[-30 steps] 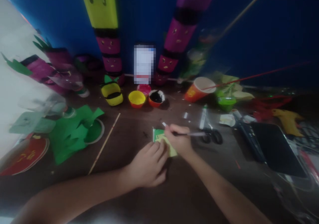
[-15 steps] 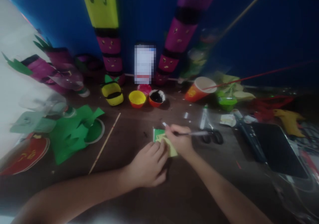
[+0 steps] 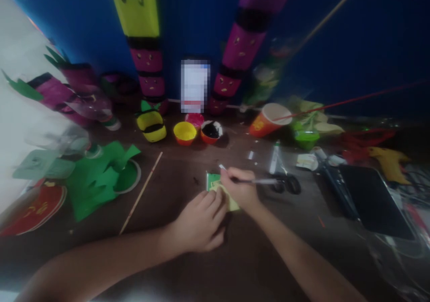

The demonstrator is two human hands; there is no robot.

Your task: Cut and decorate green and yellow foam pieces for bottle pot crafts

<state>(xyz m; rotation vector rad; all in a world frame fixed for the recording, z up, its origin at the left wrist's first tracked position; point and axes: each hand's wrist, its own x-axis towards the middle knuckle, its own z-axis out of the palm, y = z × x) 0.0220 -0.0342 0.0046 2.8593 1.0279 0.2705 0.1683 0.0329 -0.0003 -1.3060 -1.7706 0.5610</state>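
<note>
A small yellow-green sheet lies on the dark table with a green piece at its upper left. My left hand rests on the sheet's left side, its fingers bent together; what they may grip is hidden. My right hand is closed around a slim pen-like tool just above the sheet, and the tool's dark end points left toward the green piece. A short white strip shows by the right fingertips.
Paint cups stand behind the hands. Scissors and a glue tube lie right, near a black tablet. Left are a thin stick and green sheets. A paper cup stands farther back.
My right hand has shifted slightly left over the sheet, along with the tool it holds. My left hand stays in the same place.
</note>
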